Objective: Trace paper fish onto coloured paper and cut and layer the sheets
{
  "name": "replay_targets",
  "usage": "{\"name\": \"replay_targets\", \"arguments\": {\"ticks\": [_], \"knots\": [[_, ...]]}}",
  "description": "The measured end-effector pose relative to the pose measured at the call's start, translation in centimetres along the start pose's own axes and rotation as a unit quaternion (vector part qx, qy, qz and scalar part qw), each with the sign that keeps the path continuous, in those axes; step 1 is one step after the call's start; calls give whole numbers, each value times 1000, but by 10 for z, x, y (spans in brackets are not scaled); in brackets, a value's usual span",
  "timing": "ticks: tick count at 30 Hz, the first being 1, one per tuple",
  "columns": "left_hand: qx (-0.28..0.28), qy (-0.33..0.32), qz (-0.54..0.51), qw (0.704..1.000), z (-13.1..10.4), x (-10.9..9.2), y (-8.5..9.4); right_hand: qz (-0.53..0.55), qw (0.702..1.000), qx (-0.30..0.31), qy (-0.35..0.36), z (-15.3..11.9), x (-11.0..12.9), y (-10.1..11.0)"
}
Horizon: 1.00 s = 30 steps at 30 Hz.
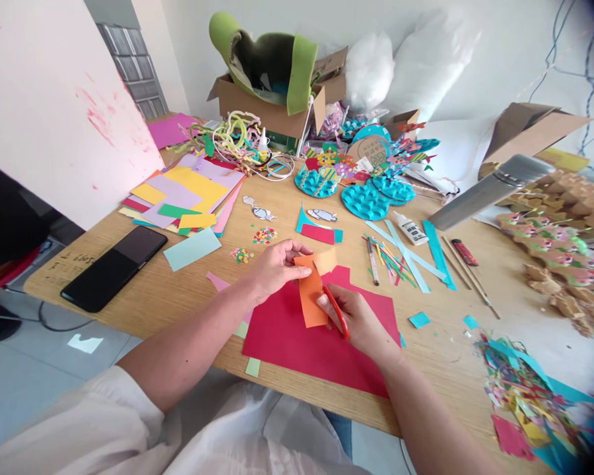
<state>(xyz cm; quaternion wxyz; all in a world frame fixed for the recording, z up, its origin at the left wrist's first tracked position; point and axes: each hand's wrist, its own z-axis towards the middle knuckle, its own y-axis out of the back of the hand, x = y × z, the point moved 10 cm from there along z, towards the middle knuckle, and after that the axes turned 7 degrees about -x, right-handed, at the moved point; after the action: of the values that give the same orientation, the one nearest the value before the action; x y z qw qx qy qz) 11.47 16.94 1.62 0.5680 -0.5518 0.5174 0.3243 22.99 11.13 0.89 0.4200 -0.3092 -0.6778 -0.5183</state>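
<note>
Between thumb and fingers, my left hand (pixel 280 267) pinches the upper part of a piece of orange paper (pixel 311 303). My right hand (pixel 359 320) grips a pair of scissors with red handles (pixel 337 311), whose blades point up toward the orange paper; much of the blades is hidden. A paler orange flap (pixel 325 261) shows just behind the paper, near the blade tips. Below both hands lies a large sheet of red paper (pixel 321 356) at the table's front edge. Right beyond it are a small red strip and teal paper pieces (pixel 304 221).
A black phone (pixel 113 269) and stacked coloured paper (pixel 193 191) lie on the left. Fish cutouts (pixel 321 215), paper dots (pixel 265 235), a glue bottle (pixel 410 229) and paper strips (pixel 391 260) spread beyond the hands. A grey tumbler (pixel 490 191) and paper scraps (pixel 529 396) are on the right.
</note>
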Motion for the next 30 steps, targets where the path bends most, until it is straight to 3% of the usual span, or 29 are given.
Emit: {"name": "replay_targets", "arguments": {"ticks": [20,27,30], "knots": [[41,44,-17,998,-6,13,-13,28,999,-16,-11,1,0,1],[69,55,8,996,-6,14,-11,36,999,-9,-20,1,6,0],[69,50,39,996,-3,11,-4,32,999,-15,-11,0,11,12]]}}
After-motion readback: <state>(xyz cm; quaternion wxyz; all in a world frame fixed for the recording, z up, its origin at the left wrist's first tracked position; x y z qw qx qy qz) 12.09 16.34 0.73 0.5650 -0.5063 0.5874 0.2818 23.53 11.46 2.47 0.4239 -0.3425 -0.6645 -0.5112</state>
